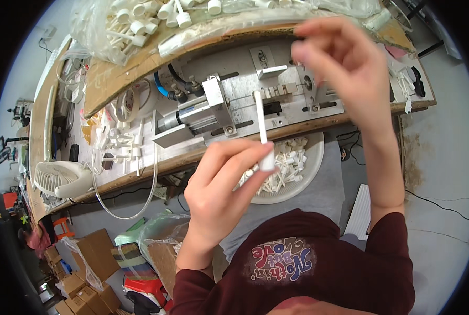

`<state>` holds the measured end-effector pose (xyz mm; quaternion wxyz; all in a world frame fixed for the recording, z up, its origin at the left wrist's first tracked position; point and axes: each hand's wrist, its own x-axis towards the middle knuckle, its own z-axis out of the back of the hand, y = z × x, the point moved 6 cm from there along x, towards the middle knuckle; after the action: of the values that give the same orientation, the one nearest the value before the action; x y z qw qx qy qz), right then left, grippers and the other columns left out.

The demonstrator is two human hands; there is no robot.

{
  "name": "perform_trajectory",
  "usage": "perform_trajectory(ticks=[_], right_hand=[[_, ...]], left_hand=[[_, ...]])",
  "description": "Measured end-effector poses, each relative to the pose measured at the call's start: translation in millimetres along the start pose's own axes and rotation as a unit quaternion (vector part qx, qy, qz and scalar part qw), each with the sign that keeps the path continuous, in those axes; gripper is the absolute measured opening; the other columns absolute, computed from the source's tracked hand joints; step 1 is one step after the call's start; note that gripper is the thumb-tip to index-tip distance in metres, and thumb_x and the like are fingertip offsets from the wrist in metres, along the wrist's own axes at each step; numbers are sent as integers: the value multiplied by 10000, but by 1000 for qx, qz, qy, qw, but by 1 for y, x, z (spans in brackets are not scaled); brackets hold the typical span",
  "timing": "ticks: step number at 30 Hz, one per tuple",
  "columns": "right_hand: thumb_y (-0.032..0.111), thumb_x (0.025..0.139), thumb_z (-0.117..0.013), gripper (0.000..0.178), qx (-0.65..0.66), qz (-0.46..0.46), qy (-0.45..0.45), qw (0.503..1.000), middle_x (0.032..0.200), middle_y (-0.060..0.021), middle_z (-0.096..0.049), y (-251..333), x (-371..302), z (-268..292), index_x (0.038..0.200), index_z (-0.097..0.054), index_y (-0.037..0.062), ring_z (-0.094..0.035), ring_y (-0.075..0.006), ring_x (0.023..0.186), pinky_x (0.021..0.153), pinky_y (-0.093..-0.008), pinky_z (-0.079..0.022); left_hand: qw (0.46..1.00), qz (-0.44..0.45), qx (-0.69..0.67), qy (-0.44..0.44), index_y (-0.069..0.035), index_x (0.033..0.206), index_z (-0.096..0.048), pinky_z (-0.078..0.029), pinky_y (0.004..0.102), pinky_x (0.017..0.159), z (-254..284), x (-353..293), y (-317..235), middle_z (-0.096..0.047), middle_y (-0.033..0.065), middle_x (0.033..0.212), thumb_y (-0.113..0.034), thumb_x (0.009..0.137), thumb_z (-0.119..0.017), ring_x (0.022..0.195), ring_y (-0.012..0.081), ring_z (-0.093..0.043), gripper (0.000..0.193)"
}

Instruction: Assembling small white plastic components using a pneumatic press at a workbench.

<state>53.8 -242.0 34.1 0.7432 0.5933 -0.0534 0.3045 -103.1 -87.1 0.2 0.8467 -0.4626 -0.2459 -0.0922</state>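
My left hand [219,181] pinches a white plastic cap with a long stem [261,118] by its ribbed cap end, and the stem points up and away from me. Beyond the stem's tip sits a metal bench fixture [221,107] with a cylinder and small clamp blocks [279,90]. Over the fixture's right end, my right hand [350,65] is raised and a little blurred. Its thumb and forefinger look apart, with nothing visible between them. Below the bench edge, a round white basin [317,176] holds many similar white pieces, partly hidden behind my left hand.
A cardboard shelf [124,65] above the fixture carries plastic bags of white stemmed caps [137,26]. More white pieces [121,142] and a small white fan [61,178] are on the bench's left. A clear hose [153,181] loops below its edge. Cardboard boxes [90,257] stand lower left.
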Motion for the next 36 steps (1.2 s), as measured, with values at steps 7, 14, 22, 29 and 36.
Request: perform_trajectory(ticks=[7,14,22,29,36], right_hand=[[299,792,-760,332,-404,104,-28,908,740,-173,-684,-8,114,0,841,-730,-29,-659,-303,679,643,-400,-520],[324,767,-779,375,-311,47,28,949,701,-150,-672,-15,107,-11,788,-697,-42,-656,-263,656,628,-371,-514],[223,818,-786,309,-102,-28,84,991,787,-49,-679,7,49,0,1012,-692,1,-608,-155,654,596,-294,-474],[52,776,-773,250,-137,172,62,974,1032,-67,-673,6,-10,-5,1003,-668,37,-654,-137,791,605,-255,-519],[89,750,-766,289,-304,234,127,915,1173,-135,-686,-5,-69,-20,1003,-649,12,-679,-231,912,730,-344,-521]], left_hand=[[973,-68,218,-2,-20,1030,-749,-562,287,687,-40,15,14,-718,100,1212,-49,752,-815,784,203,-712,288],[947,-61,311,45,-58,1008,-756,-522,300,597,-65,13,28,-730,42,1191,-109,744,-814,604,197,-640,275],[961,-38,269,60,-73,993,-758,-532,306,598,-62,28,32,-735,33,1175,-116,739,-813,600,206,-652,263],[961,-46,264,72,-51,1008,-751,-545,302,592,-56,30,33,-738,60,1164,-133,766,-816,624,193,-685,263],[990,-34,127,-43,-46,1014,-765,-500,217,574,1,88,18,-758,90,1000,-115,836,-798,617,86,-656,193]])
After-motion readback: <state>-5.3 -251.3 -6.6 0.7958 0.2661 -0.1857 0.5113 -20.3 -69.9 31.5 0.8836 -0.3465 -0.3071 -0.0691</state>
